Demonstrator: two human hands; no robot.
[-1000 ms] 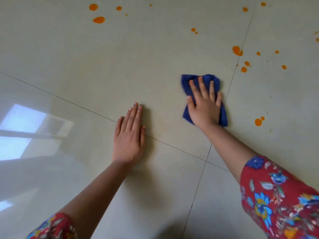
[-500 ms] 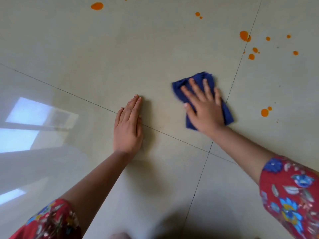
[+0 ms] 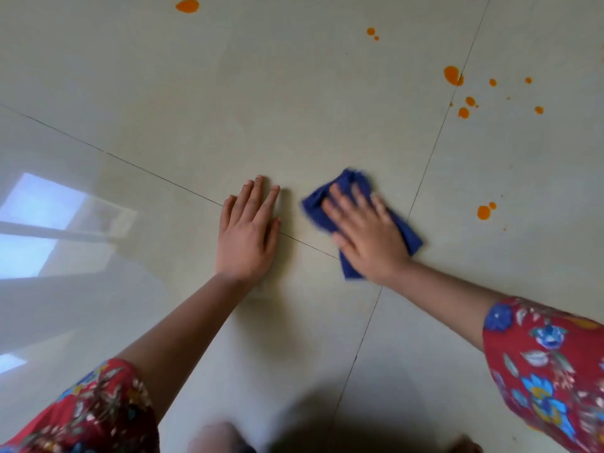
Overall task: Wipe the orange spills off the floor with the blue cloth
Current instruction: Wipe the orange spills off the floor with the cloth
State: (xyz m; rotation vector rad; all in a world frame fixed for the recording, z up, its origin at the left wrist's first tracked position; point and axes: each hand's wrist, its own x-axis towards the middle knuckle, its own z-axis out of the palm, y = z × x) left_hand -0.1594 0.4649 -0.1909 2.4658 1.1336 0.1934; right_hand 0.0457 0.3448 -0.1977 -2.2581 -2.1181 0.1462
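Blue cloth [image 3: 347, 183] is lying on the glossy tiled floor [image 3: 294, 93] in the head view. The right hand [image 3: 366, 230] is pressing it flat with straight, spread fingers. At its 9 o'clock the left hand [image 3: 246, 237] is resting palm-down, fingers together. Orange spills [image 3: 452, 75] are dotting the tiles at its 1 and 3 o'clock, apart from it.

Both arms reach forward; left hand [image 3: 247, 235] lies flat, fingers together; right hand [image 3: 369, 238] presses flat, fingers spread, slightly blurred.

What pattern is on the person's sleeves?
Red fabric with blue and yellow flowers; the right sleeve shows it best, head view.
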